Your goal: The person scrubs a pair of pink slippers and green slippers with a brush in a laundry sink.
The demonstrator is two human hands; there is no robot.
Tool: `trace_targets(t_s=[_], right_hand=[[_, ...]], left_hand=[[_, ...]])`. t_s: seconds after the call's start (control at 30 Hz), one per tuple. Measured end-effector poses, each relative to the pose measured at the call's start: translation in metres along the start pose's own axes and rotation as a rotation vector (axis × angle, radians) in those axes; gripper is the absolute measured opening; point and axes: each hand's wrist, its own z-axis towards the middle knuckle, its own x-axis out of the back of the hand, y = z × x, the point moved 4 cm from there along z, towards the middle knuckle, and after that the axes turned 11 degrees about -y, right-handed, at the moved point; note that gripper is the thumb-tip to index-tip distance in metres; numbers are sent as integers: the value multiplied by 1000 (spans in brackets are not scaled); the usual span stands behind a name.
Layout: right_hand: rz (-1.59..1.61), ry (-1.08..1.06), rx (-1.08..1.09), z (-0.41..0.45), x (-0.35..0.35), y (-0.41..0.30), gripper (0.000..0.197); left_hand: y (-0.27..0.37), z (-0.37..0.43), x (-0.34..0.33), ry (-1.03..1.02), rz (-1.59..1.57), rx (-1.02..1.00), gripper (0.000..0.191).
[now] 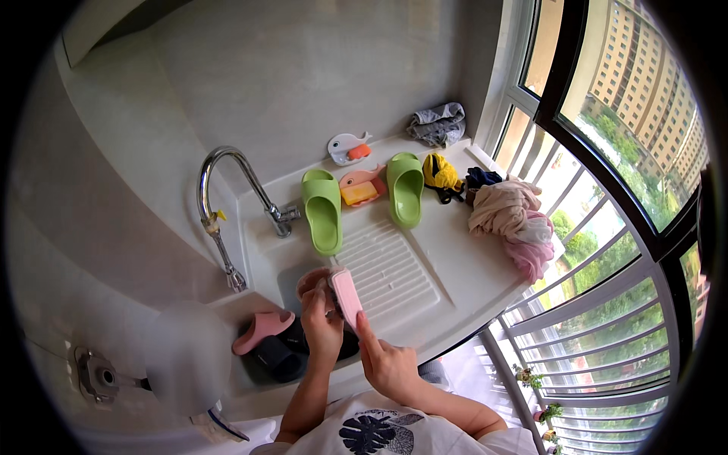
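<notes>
My left hand [323, 321] grips a pink slipper [311, 282] above the sink basin, covering much of it. Held in my right hand [392, 364] is a scrubbing brush with a pink back [346, 293], its dark bristles facing the slipper and seeming to touch it. The index finger lies along the end of the brush. Below, in the basin [259, 379], are another pink slipper [265, 331] and black slippers [278, 358], partly hidden by my left forearm. Two green slippers, one on the left [322, 210] and one on the right [405, 190], rest behind the ribbed washboard [387, 267].
A chrome faucet [227, 153] arches over the basin's left side. Whale-shaped soap dishes, white [341, 149] and pink [378, 183], hold soap between and behind the green slippers. Yellow-black cloth [442, 172], bundled clothes [506, 210] and grey cloth [438, 124] lie along the counter. Railed windows [603, 318] stand right.
</notes>
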Motion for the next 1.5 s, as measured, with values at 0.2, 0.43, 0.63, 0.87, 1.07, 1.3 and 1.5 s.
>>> trace_targets(t_s=[0.2, 0.43, 0.63, 0.87, 1.07, 1.3, 1.5], right_hand=[[72, -114, -203, 33, -27, 40, 52], [352, -175, -249, 19, -47, 81, 42], [520, -201, -359, 30, -53, 93, 41], [602, -275, -476, 25, -61, 113, 43], [676, -253, -607, 5, -58, 128, 44], [706, -208, -564, 1, -32, 113, 44], [763, -157, -532, -15, -31, 123, 44]], left_hand=[[-35, -17, 0, -85, 45, 40, 40], [-150, -46, -33, -417, 384, -192, 33], [-257, -82, -77, -681, 686, -223, 27], [-326, -98, -128, -844, 525, 148, 35], [-300, -102, -140, -838, 1076, -107, 32], [-317, -105, -133, -724, 1148, -7, 28], [-239, -86, -91, -581, 700, -379, 24]])
